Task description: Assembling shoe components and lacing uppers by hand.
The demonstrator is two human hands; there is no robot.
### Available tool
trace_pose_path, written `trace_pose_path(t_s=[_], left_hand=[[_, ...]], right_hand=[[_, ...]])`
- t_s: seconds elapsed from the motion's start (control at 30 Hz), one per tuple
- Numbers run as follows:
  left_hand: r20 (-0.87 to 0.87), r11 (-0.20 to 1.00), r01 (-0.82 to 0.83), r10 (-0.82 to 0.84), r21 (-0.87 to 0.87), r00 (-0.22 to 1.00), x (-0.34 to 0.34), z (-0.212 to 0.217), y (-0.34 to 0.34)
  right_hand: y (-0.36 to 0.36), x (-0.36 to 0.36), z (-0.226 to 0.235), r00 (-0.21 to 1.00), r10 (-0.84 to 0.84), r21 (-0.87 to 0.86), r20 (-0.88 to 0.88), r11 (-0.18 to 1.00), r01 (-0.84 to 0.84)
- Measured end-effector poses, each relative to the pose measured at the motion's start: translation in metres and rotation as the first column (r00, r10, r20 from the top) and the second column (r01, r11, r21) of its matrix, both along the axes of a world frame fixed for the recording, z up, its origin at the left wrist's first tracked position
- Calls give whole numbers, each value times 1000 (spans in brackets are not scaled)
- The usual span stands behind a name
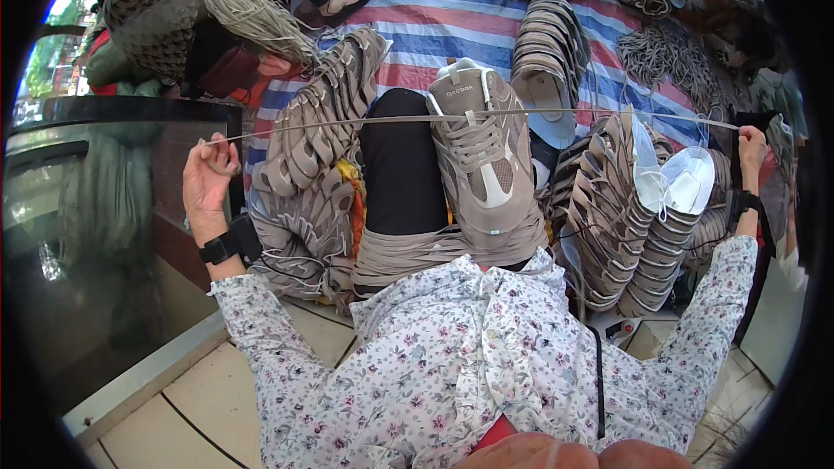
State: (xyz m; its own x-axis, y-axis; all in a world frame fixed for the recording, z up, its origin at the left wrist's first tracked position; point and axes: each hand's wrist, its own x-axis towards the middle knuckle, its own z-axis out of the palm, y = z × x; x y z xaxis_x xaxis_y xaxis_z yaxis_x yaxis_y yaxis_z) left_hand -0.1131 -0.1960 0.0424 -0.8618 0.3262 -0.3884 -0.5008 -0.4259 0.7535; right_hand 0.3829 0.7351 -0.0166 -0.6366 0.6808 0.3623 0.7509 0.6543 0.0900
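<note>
1. The left hand [211,175] pinches one end of a long, flat, grey-brown lace [395,119] between thumb and fingertips, its other fingers loosely curled.
2. The right hand [752,152], well apart from the left, pinches the other end; the exact placing of its fingers is too small to tell.
3. The lace stretches taut between the hands, crossing the laced front of a grey-brown shoe upper with pale trim [483,156].
4. This upper rests on the person's lap between the hands, tongue away from the body and toe toward it.
5. Nearer the body than the hands, a bundle of flat grey-brown laces [408,252] lies across the lap.
6. Just inward of the left hand stands a curved stack of nested grey-brown uppers [321,113]; inward of the right hand, another row of nested uppers [608,200].
7. Beyond both hands spreads a red, white and blue striped sheet [443,22].
</note>
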Motion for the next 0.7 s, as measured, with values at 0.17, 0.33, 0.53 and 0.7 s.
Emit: trace_pose_path(t_s=[0.17,0.33,0.53,0.7], left_hand=[[-325,289,-251,-246,-924,913,9,-30,9],[-590,528,-275,-645,-803,485,81,-46,155],[-596,592,-142,-707,-793,381,129,-53,246],[-601,571,-189,-740,-799,301,133,-59,254]], right_hand=[[-89,-67,-25,976,193,-349,-100,912,-216],[-337,-213,-8,692,407,-562,-596,404,-722],[-463,-274,-1,483,551,-487,-681,153,-860],[-472,-277,5,456,684,-426,-569,229,-875]])
